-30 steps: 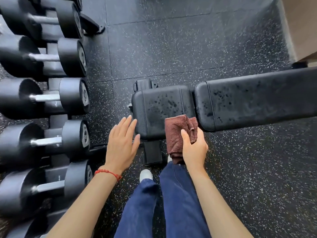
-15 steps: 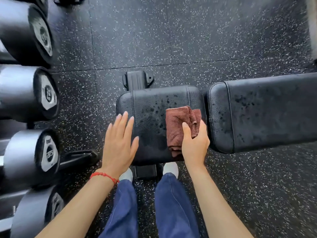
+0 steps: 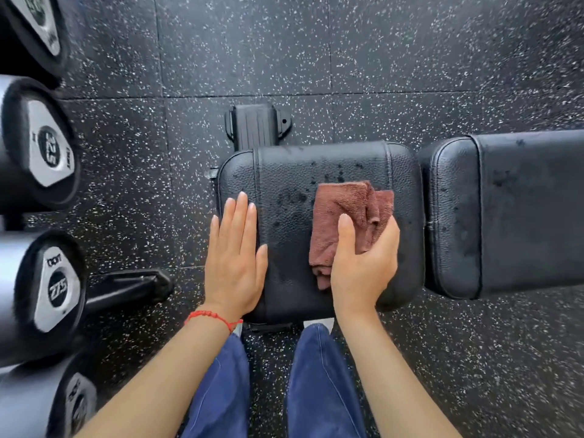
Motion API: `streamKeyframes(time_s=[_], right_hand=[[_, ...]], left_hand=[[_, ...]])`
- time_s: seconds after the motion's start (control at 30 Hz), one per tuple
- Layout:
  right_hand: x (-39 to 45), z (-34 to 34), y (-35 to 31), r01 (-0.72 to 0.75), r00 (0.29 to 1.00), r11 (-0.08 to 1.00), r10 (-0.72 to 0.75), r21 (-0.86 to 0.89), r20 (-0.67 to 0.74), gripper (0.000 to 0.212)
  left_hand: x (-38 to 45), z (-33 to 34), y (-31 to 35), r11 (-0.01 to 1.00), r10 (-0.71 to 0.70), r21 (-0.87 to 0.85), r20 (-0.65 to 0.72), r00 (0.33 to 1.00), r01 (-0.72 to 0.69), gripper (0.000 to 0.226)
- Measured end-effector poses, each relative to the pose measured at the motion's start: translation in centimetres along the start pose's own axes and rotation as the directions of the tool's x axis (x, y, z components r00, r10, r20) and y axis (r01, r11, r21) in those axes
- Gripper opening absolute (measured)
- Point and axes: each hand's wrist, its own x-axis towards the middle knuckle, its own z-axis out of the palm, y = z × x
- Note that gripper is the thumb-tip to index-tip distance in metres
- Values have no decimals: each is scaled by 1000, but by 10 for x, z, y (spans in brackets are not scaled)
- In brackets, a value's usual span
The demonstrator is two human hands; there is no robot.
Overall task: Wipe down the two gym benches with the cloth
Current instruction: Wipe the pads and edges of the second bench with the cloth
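Note:
A black padded gym bench lies across the view, with its square seat pad in the middle and its long back pad to the right. Dark wet spots dot both pads. A folded reddish-brown cloth rests on the seat pad, right of its middle. My right hand grips the cloth's near end and presses it on the pad. My left hand lies flat with fingers together on the seat pad's left edge, holding nothing. Only one bench is in view.
A rack of black dumbbells fills the left edge, with a rack foot reaching toward the bench. The bench's foot bracket sticks out beyond the seat. My blue-trousered legs stand against the seat's near edge on speckled rubber floor.
I have stepped closer and lean over the seat pad. The cloth and my right hand moved from the pad's near edge onto its top. My left hand came to rest on the pad's left edge.

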Motion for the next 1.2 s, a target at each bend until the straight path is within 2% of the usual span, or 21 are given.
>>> streamKeyframes(time_s=[0.17, 0.3, 0.4, 0.5, 0.57, 0.77, 0.93, 1.2], right_hand=[[-3, 53, -34, 217, 975, 976, -215, -28, 55, 51], [9, 60, -35, 342, 934, 938, -333, -60, 128, 49], [23, 48, -28, 333, 940, 941, -327, -55, 92, 49], [53, 29, -20, 239, 967, 969, -243, -59, -73, 45], [73, 13, -10, 197, 969, 977, -207, -82, -135, 42], [72, 12, -8, 183, 968, 979, -194, -86, -159, 43], [39, 34, -21, 310, 950, 947, -312, -79, -16, 48], [27, 33, -14, 386, 914, 922, -378, -29, 148, 53]], left_hand=[[1, 2, -2, 1000, 24, 11, -10, 1000, -24, 53], [0, 2, -3, 1000, 20, 20, 0, 1000, -20, 53], [0, 1, -3, 999, 16, 28, 6, 1000, -17, 54], [1, 1, -2, 999, 15, 34, 1, 1000, -16, 54], [1, 1, -2, 999, 17, 33, -3, 1000, -17, 53], [1, 2, 0, 1000, 10, 28, -22, 1000, -10, 54], [1, 3, 0, 1000, 12, 14, -36, 999, -12, 53], [1, 1, 0, 999, 25, 37, -30, 999, -24, 53]])
